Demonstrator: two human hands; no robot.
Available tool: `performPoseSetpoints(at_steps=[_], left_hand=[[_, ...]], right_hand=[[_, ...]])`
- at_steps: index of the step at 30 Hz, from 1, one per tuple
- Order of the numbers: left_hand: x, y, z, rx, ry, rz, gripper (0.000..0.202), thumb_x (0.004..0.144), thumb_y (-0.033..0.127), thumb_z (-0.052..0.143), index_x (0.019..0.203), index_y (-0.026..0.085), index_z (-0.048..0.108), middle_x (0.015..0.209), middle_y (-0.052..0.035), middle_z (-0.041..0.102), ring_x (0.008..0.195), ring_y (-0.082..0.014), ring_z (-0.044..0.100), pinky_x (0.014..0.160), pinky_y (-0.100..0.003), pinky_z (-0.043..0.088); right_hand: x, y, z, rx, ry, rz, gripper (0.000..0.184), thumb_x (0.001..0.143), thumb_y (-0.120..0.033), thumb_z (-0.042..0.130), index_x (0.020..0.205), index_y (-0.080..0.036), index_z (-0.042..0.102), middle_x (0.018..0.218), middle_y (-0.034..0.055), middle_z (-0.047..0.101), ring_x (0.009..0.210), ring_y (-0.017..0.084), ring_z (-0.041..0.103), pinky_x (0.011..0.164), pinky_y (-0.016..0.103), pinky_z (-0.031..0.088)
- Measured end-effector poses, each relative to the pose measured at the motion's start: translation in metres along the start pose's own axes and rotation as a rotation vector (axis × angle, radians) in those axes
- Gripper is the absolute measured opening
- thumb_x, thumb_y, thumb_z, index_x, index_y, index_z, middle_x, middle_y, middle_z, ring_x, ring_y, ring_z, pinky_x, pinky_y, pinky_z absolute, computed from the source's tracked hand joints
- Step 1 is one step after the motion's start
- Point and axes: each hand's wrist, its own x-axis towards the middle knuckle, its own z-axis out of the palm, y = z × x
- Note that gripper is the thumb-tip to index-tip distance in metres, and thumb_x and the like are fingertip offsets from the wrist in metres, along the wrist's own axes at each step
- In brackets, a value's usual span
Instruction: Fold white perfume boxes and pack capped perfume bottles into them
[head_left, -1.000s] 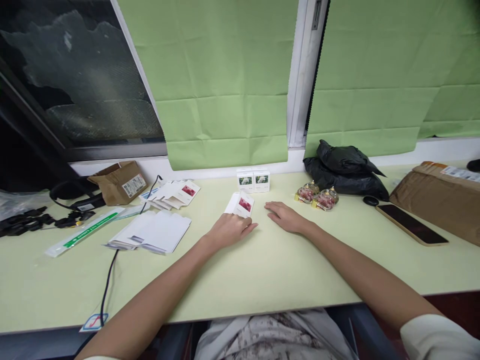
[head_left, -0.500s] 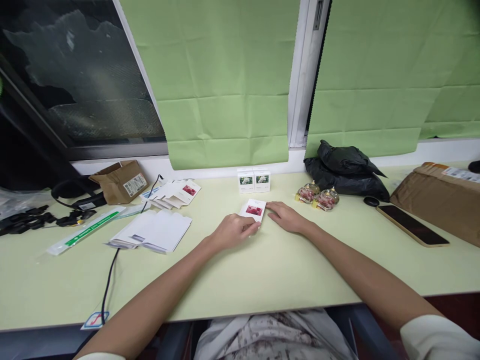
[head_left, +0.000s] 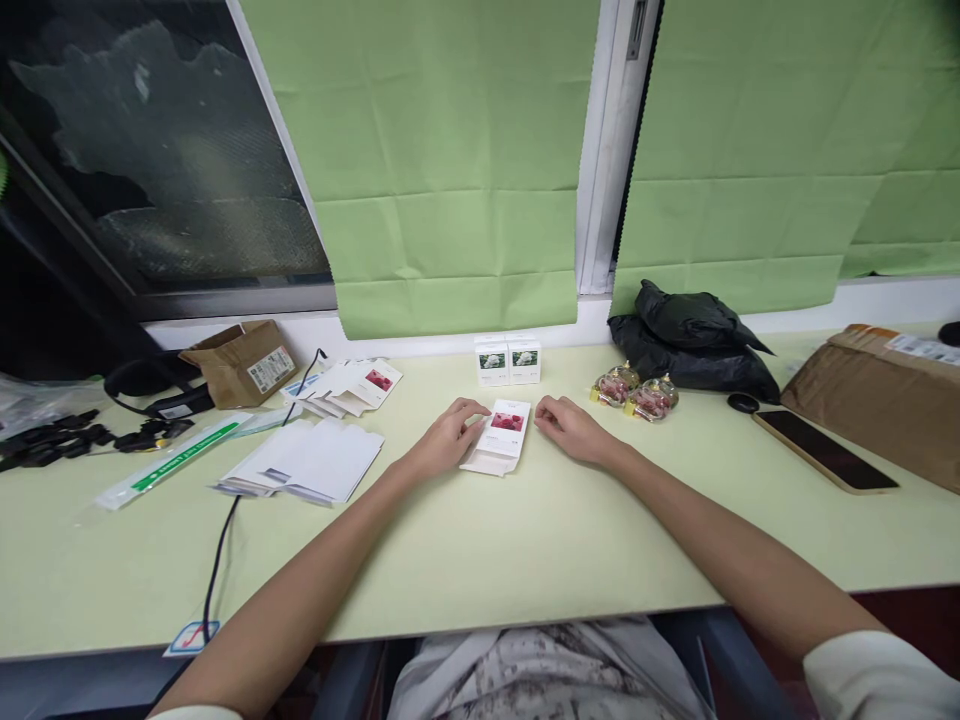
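A flattened white carton (head_left: pixel 510 440) with a pink-red flower picture lies on the table between my two hands, its flaps toward me. My left hand (head_left: pixel 448 437) is at the carton's left edge, fingers bent but apart, holding nothing; whether a fingertip touches the edge I cannot tell. Just off the right edge, my right hand (head_left: pixel 576 432) rests with its fingers curled in and nothing visible in them. Behind the carton stand two small white boxes (head_left: pixel 493 365) with white-flower pictures, side by side. Two clear ornaments (head_left: pixel 652 400) with pinkish contents and gold-coloured tops lie to the right.
To the left lie flat white cartons (head_left: pixel 330 465), more picture cartons (head_left: pixel 352 385), a green-striped plastic packet (head_left: pixel 184 460), an opened brown box (head_left: pixel 244 365) and a black cable (head_left: pixel 219 560). On the right are black plastic bags (head_left: pixel 690 340), a phone (head_left: pixel 825 450) and a cardboard parcel (head_left: pixel 885 400).
My left hand has moved off the carton's lower part to its left side, uncovering the flaps. My right hand has drawn its fingers in, away from the carton's upper right corner.
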Motion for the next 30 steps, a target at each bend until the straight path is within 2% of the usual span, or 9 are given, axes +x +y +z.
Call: performPoseSetpoints(at_steps=[3, 7, 16, 21, 26, 30], left_hand=[[0.001, -0.001, 0.004, -0.041, -0.007, 0.024, 0.037, 0.107, 0.047, 0.043, 0.129, 0.028, 0.066, 0.138, -0.0074, 0.061, 0.108, -0.023, 0.065, 0.093, -0.038, 0.053], [0.001, 0.005, 0.008, -0.092, -0.003, 0.062, 0.036, 0.108, 0.042, 0.042, 0.13, 0.026, 0.065, 0.138, -0.0082, 0.062, 0.117, -0.0242, 0.064, 0.097, -0.038, 0.052], [0.0, 0.007, 0.012, -0.158, -0.02, 0.092, 0.036, 0.103, 0.032, 0.048, 0.134, 0.028, 0.065, 0.145, -0.0067, 0.061, 0.119, -0.0238, 0.064, 0.094, -0.036, 0.055], [-0.002, 0.01, 0.008, -0.189, -0.088, 0.11, 0.054, 0.092, 0.018, 0.052, 0.144, 0.029, 0.06, 0.153, -0.0069, 0.056, 0.117, -0.0237, 0.064, 0.087, -0.034, 0.057], [-0.004, 0.01, 0.006, -0.162, -0.093, 0.16, 0.062, 0.089, 0.02, 0.061, 0.15, 0.028, 0.055, 0.155, -0.0076, 0.055, 0.136, -0.0284, 0.056, 0.106, -0.041, 0.053], [-0.004, 0.013, 0.005, -0.159, -0.098, 0.184, 0.066, 0.087, 0.02, 0.065, 0.151, 0.029, 0.054, 0.158, -0.0072, 0.053, 0.141, -0.029, 0.052, 0.115, -0.045, 0.048]], right_hand=[[-0.002, -0.011, -0.002, 0.154, -0.041, 0.034, 0.02, 0.104, -0.04, 0.053, 0.107, -0.023, 0.062, 0.092, 0.0016, 0.069, 0.084, 0.019, 0.062, 0.074, 0.03, 0.044], [-0.004, -0.019, -0.001, 0.283, -0.051, 0.051, 0.023, 0.103, -0.043, 0.054, 0.112, -0.024, 0.063, 0.096, 0.0003, 0.071, 0.082, 0.017, 0.062, 0.073, 0.029, 0.044], [-0.003, -0.014, 0.003, 0.284, -0.034, 0.073, 0.033, 0.101, -0.042, 0.057, 0.129, -0.024, 0.061, 0.105, 0.0026, 0.072, 0.085, 0.018, 0.064, 0.078, 0.031, 0.048], [-0.002, -0.01, 0.006, 0.323, -0.047, 0.085, 0.042, 0.101, -0.04, 0.058, 0.14, -0.026, 0.053, 0.115, 0.0045, 0.071, 0.09, 0.019, 0.066, 0.083, 0.033, 0.051], [-0.001, -0.001, 0.01, 0.412, -0.007, 0.125, 0.042, 0.103, -0.043, 0.056, 0.141, -0.026, 0.053, 0.121, 0.0058, 0.073, 0.099, 0.022, 0.068, 0.092, 0.038, 0.052], [0.003, 0.008, 0.017, 0.567, 0.024, 0.148, 0.042, 0.099, -0.046, 0.061, 0.134, -0.023, 0.057, 0.114, 0.0057, 0.075, 0.104, 0.022, 0.068, 0.096, 0.04, 0.052]])
